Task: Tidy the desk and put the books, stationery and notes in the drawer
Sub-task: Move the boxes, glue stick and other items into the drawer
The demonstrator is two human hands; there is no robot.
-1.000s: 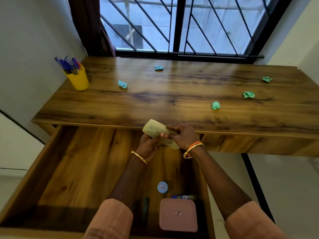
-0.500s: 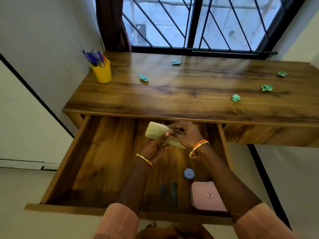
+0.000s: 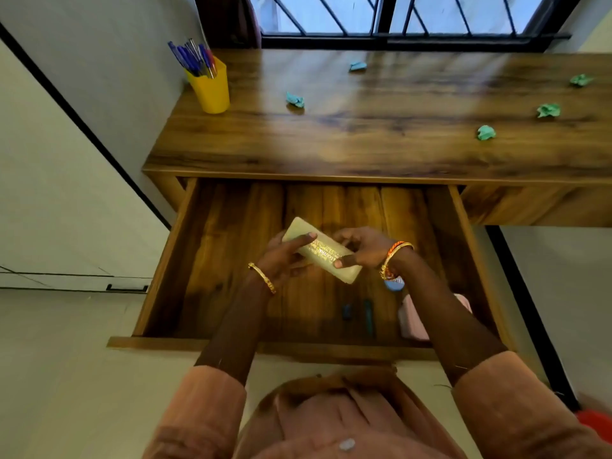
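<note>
Above the open wooden drawer (image 3: pixel 212 253) I hold a pale yellow pencil pouch (image 3: pixel 323 251) with gold print in both hands. My left hand (image 3: pixel 284 260) grips its left end with the thumb across the top. My right hand (image 3: pixel 359 248) pinches its right end. In the drawer lie a pink box (image 3: pixel 412 321), a small blue round item (image 3: pixel 394 283) and two dark pens (image 3: pixel 359 314). A yellow cup of blue pens (image 3: pixel 210 84) stands at the desk's back left corner. Crumpled green and blue notes (image 3: pixel 486 132) lie scattered on the desk.
The wooden desk (image 3: pixel 381 140) runs under a barred window (image 3: pixel 397 14). A white wall stands at the left, and pale floor lies below the drawer. Other paper balls lie at the desk's middle (image 3: pixel 294 100), back (image 3: pixel 357 65) and right (image 3: pixel 548 111).
The view has tilted down and shifted left, so the drawer now fills the middle. Both hands with the pouch have come lower over the drawer, and the pouch has turned flatter.
</note>
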